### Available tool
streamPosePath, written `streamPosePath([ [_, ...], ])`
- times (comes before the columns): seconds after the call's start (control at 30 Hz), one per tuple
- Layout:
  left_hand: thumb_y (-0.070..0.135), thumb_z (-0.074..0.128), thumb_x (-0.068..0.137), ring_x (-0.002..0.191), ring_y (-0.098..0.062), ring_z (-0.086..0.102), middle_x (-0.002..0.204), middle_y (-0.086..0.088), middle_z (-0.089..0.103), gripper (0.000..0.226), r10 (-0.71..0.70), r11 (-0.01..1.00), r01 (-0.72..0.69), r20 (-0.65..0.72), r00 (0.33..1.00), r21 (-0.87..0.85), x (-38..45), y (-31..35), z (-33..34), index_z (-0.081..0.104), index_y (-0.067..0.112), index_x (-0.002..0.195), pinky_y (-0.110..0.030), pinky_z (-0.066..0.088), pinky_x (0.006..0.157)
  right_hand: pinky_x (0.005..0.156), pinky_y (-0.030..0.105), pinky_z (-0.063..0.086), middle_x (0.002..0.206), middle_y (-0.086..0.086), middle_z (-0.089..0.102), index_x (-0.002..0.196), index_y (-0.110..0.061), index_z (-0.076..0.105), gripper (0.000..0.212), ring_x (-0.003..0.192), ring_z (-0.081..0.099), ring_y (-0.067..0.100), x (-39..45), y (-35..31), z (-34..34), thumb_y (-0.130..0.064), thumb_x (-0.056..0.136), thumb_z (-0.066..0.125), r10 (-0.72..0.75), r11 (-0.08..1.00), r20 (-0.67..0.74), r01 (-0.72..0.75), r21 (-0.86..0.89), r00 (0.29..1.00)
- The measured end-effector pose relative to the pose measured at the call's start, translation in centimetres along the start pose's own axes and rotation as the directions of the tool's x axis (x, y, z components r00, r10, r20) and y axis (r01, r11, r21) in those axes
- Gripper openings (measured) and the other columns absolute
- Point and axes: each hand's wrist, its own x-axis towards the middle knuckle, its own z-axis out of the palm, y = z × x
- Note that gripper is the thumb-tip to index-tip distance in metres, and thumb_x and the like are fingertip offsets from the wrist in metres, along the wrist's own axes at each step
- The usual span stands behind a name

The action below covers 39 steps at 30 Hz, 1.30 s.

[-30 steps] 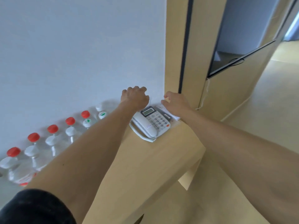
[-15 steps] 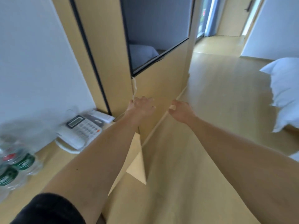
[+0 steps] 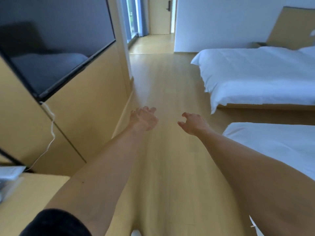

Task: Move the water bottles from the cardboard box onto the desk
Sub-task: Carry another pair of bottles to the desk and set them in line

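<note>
Left hand [image 3: 144, 119] loose and empty, right hand [image 3: 193, 123] likewise (fingers slightly curled), above wooden floor [image 3: 163, 79]

Pale wood desk [image 3: 32, 198] corner, white papers [image 3: 10, 172] at its left edge (blurred), wooden floor [image 3: 163, 92]

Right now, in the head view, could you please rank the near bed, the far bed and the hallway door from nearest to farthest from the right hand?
From the right hand:
1. Near bed, just to its right.
2. Far bed, ahead and right.
3. Hallway door, straight ahead at the corridor's end.
</note>
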Motion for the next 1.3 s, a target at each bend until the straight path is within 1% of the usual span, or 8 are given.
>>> streamPosePath([
  [0.13, 0.042, 0.035, 0.101, 0.144, -0.026, 0.035, 0.159, 0.002, 0.033, 0.054, 0.035, 0.999, -0.036, 0.039, 0.999, 0.037, 4.2, 1.8, 0.6, 0.029, 0.034, 0.154, -0.042, 0.026, 0.114, 0.109, 0.045, 0.041, 0.149, 0.011, 0.047, 0.150, -0.024, 0.039, 0.056, 0.138, 0.043, 0.031, 2.1, 2.8, -0.7, -0.050, 0.101, 0.045, 0.091, 0.995, 0.009, -0.091, -0.033, 0.996],
  [0.23, 0.041, 0.034, 0.103, 0.145, -0.028, 0.033, 0.162, 0.000, 0.030, 0.055, 0.054, 0.998, -0.056, 0.087, 0.995, 0.021, 8.3, 2.0, 0.9, 0.026, 0.032, 0.156, -0.045, 0.026, 0.115, 0.107, 0.046, 0.042, 0.147, 0.010, 0.048, 0.150, -0.025, 0.037, 0.056, 0.137, 0.042, 0.030, 4.8, 3.5, -0.9, -0.050, 0.101, 0.043, 0.136, 0.989, 0.025, -0.135, -0.061, 0.990],
  [0.33, 0.040, 0.033, 0.103, 0.146, -0.029, 0.031, 0.164, 0.000, 0.026, 0.056, 0.078, 0.997, -0.080, 0.105, 0.991, 0.016, 13.1, 1.8, 0.8, 0.022, 0.032, 0.158, -0.045, 0.025, 0.116, 0.106, 0.043, 0.043, 0.148, 0.008, 0.046, 0.151, -0.026, 0.035, 0.056, 0.137, 0.041, 0.030, 8.8, 3.0, -0.9, -0.050, 0.102, 0.042, 0.177, 0.982, 0.030, -0.174, -0.080, 0.984],
  [0.53, 0.038, 0.033, 0.103, 0.145, -0.030, 0.032, 0.164, 0.000, 0.025, 0.058, 0.123, 0.992, -0.125, 0.121, 0.985, 0.007, 22.2, 0.2, -0.4, 0.019, 0.032, 0.159, -0.044, 0.026, 0.115, 0.108, 0.045, 0.042, 0.151, 0.006, 0.044, 0.152, -0.030, 0.034, 0.059, 0.138, 0.040, 0.030, 17.0, 0.7, -2.0, -0.053, 0.099, 0.046, 0.228, 0.973, 0.049, -0.225, -0.059, 0.972],
  [0.7, 0.035, 0.034, 0.103, 0.143, -0.030, 0.034, 0.162, -0.002, 0.028, 0.057, 0.162, 0.986, -0.166, 0.136, 0.977, 0.015, 29.3, -0.2, -1.1, 0.021, 0.031, 0.159, -0.044, 0.027, 0.113, 0.105, 0.043, 0.044, 0.150, 0.004, 0.044, 0.151, -0.032, 0.035, 0.060, 0.136, 0.043, 0.028, 23.8, -1.0, -3.1, -0.054, 0.097, 0.050, 0.243, 0.970, 0.017, -0.243, -0.030, 0.970],
  [0.87, 0.034, 0.035, 0.103, 0.141, -0.030, 0.036, 0.159, -0.003, 0.032, 0.055, 0.176, 0.982, -0.184, 0.161, 0.971, 0.036, 34.7, -0.5, -1.2, 0.025, 0.029, 0.157, -0.044, 0.029, 0.111, 0.105, 0.042, 0.044, 0.150, 0.003, 0.044, 0.151, -0.033, 0.035, 0.061, 0.136, 0.044, 0.028, 29.4, -1.6, -3.7, -0.055, 0.096, 0.050, 0.265, 0.964, 0.021, -0.265, -0.021, 0.964],
  [1.07, 0.034, 0.034, 0.104, 0.141, -0.031, 0.036, 0.159, -0.004, 0.033, 0.053, 0.166, 0.984, -0.175, 0.172, 0.971, 0.039, 41.2, -0.6, -1.5, 0.027, 0.028, 0.156, -0.045, 0.029, 0.111, 0.105, 0.042, 0.044, 0.149, 0.005, 0.045, 0.151, -0.034, 0.034, 0.060, 0.135, 0.045, 0.028, 36.6, -1.5, -4.4, -0.056, 0.097, 0.049, 0.260, 0.965, 0.026, -0.259, -0.032, 0.965],
  [1.3, 0.035, 0.034, 0.104, 0.141, -0.031, 0.037, 0.156, -0.005, 0.036, 0.051, 0.148, 0.987, -0.155, 0.184, 0.972, 0.027, 50.2, 0.3, -1.5, 0.031, 0.027, 0.154, -0.045, 0.029, 0.111, 0.105, 0.043, 0.044, 0.148, 0.005, 0.046, 0.151, -0.033, 0.034, 0.060, 0.134, 0.045, 0.027, 46.7, 0.1, -4.9, -0.056, 0.097, 0.048, 0.228, 0.974, 0.051, -0.227, -0.026, 0.972],
])
